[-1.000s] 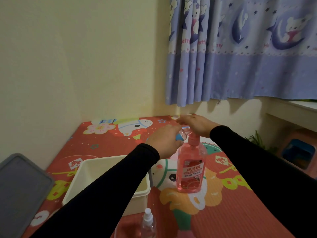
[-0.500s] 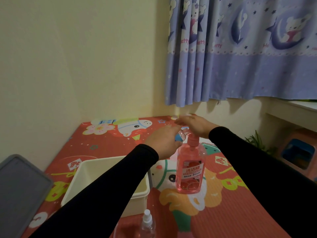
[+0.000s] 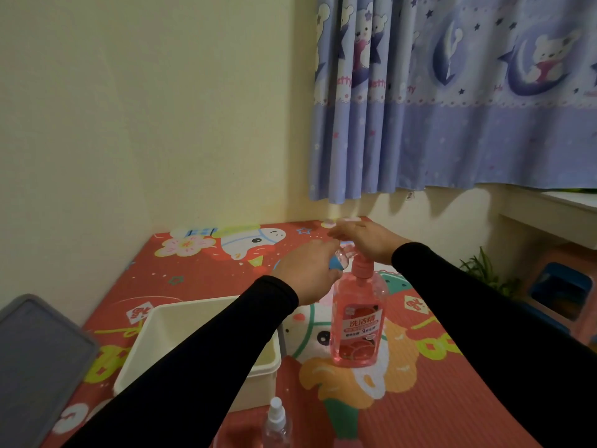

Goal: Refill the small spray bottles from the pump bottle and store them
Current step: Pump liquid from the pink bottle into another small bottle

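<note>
A pink pump bottle (image 3: pixel 357 321) stands upright on the red patterned mat. My right hand (image 3: pixel 366 240) lies flat on top of its pump head, fingers spread. My left hand (image 3: pixel 307 270) holds a small clear spray bottle (image 3: pixel 339 258) with a blue part, close by the pump's nozzle; most of that bottle is hidden by my fingers. A second small clear spray bottle (image 3: pixel 277 421) with a white sprayer stands at the near edge of the view, in front of the box.
A cream plastic box (image 3: pixel 155 324) sits open to the left of the pump bottle, partly under my left forearm. Its grey lid (image 3: pixel 35 357) leans at the far left. Walls and a blue curtain (image 3: pixel 452 92) bound the mat behind; stools (image 3: pixel 562 295) stand at right.
Both hands stay at the pump head with only slight shifts; the pump bottle and box have not moved.
</note>
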Demonstrator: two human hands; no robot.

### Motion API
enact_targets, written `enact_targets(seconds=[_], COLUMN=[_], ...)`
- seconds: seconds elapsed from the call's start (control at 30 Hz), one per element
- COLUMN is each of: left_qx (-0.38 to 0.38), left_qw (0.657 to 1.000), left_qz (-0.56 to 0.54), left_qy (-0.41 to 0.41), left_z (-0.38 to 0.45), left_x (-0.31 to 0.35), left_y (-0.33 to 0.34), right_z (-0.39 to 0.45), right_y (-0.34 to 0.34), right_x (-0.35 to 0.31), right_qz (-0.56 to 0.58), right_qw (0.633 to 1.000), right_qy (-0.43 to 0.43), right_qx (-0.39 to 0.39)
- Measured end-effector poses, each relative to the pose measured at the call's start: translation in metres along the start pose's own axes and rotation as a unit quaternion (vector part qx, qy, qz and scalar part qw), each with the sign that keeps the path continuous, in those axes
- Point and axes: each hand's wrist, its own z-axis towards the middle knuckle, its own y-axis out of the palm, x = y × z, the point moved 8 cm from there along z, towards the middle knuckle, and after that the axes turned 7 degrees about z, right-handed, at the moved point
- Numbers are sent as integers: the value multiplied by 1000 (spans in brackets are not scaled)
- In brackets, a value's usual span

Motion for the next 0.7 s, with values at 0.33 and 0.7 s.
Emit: enact_targets(seconds=[0.33, 0.7], left_qx=[-8, -22], left_qw=[1000, 1000], left_qz=[-6, 9], left_qy=[-4, 4], left_z=[3, 0], left_x=[-1, 1], left_y=[-2, 6], right_z=[1, 1], right_y=[-6, 3], right_x=[-1, 8], right_qz=[18, 23], right_qw=[1000, 1000], right_qy=[13, 20], right_qx=[1, 4])
